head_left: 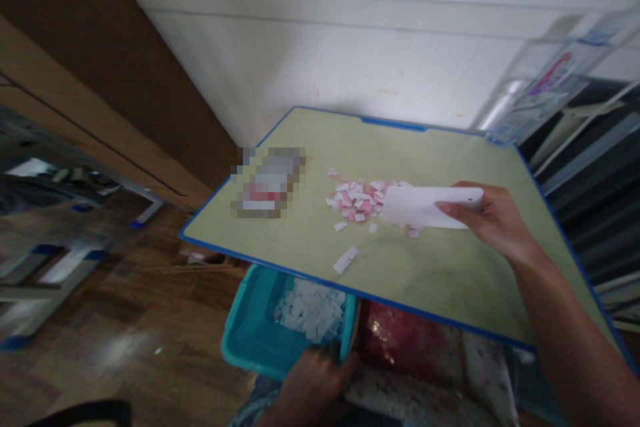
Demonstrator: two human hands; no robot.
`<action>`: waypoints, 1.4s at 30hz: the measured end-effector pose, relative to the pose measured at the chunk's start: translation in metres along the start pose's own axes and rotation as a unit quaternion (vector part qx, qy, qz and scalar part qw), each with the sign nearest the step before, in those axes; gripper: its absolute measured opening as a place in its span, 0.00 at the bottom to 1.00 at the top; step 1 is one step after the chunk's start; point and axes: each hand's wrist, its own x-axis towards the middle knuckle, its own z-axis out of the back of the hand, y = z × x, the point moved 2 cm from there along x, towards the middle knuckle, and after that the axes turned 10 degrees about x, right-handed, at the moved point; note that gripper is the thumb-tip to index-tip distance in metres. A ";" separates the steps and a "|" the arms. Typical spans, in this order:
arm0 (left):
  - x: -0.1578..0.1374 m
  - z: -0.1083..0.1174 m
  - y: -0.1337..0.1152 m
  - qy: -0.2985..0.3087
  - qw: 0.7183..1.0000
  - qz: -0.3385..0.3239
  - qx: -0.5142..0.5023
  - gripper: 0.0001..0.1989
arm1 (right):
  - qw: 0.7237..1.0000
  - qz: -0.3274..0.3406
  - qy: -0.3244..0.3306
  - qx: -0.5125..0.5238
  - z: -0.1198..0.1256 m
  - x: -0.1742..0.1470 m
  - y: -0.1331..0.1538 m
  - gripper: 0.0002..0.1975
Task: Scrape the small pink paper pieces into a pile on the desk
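In my right hand (pixel 493 217) is a flat white plastic strip (pixel 417 207) with a small hole near its held end. My thumb lies on top of it. Its far end touches or overhangs a pile of small white and pink pieces (pixel 359 200) on the table. My left hand (pixel 315 377) is closed at the near rim of a teal basin (pixel 235 330), below the table's front edge; some of its fingers are hidden. Inside the basin lies a heap of small white pieces (pixel 313 310).
The pale yellow table (pixel 425 160) has a blue edge. A blurred-out oblong object (pixel 273 183) lies on its left. A small white strip (pixel 346 260) lies near the front. A clear plastic bottle (pixel 545 90) stands at the back right corner. Below is a red-topped seat (pixel 405 340).
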 end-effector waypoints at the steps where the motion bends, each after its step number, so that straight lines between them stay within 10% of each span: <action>1: 0.000 -0.001 0.000 -0.001 1.000 -0.002 0.000 0.18 | 1.000 -0.001 0.007 0.004 -0.001 0.000 0.000 0.11; 42: -0.001 -0.005 0.000 -0.030 0.999 -0.002 0.019 0.21 | 0.991 -0.025 0.114 0.073 -0.031 -0.003 0.005 0.10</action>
